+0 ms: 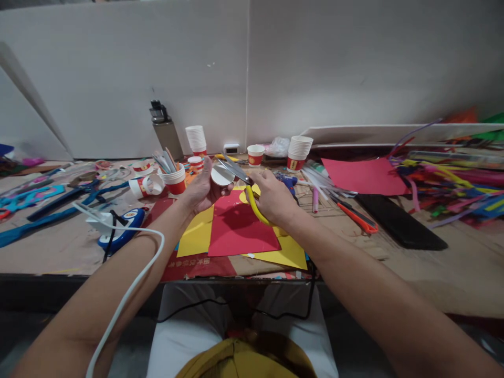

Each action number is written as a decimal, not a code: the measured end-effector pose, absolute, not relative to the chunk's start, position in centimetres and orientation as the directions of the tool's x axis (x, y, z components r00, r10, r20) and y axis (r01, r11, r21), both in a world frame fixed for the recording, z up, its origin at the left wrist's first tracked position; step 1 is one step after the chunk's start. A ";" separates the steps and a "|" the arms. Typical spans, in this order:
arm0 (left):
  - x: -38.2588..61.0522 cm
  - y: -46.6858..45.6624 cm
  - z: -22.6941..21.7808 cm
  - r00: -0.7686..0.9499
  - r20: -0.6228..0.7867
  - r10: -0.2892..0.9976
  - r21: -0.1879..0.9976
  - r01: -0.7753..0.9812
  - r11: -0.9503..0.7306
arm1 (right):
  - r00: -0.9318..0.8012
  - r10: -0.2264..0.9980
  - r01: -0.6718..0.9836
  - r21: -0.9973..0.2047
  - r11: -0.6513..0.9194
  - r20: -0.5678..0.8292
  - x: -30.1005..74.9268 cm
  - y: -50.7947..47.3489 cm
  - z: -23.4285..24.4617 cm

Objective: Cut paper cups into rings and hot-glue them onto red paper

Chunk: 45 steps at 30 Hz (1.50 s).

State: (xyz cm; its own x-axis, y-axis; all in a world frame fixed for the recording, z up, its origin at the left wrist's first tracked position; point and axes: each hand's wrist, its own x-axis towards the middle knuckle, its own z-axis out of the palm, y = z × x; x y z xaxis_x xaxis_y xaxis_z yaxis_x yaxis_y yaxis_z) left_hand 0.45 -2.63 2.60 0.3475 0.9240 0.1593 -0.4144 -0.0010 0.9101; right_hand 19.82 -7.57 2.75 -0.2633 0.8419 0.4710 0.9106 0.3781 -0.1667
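My left hand (203, 188) is closed around a small paper cup (222, 176), whose round white face is turned up toward me; how much of the cup's side is left, I cannot tell. Scissors (235, 170) with yellow handles are gripped in my right hand (271, 197). Their blades are parted and point left, at the cup's upper rim. Beneath both hands lies a red sheet (244, 226) over yellow sheets (193, 236).
Stacked paper cups (300, 149) stand behind, and a cup of sticks (173, 178) is on the left. A white cable (129, 283) hangs across my left forearm. An orange utility knife (356, 215) and a black slab (401, 223) lie right, beside colourful strips (464, 184).
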 end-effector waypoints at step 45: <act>-3.4 0.3 1.1 0.111 0.200 0.974 0.175 0.974 -0.147 | -0.218 0.910 0.778 -0.500 0.380 0.352 22.8 -6.0 4.9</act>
State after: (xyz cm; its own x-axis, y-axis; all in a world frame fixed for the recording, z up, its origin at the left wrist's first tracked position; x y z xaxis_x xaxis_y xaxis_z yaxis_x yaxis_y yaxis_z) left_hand -3.37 0.25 1.11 0.1106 0.9736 0.1998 0.9736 -0.1465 0.1750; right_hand 22.84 -6.03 4.86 -0.2183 0.9102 0.3521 0.7778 0.3801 -0.5005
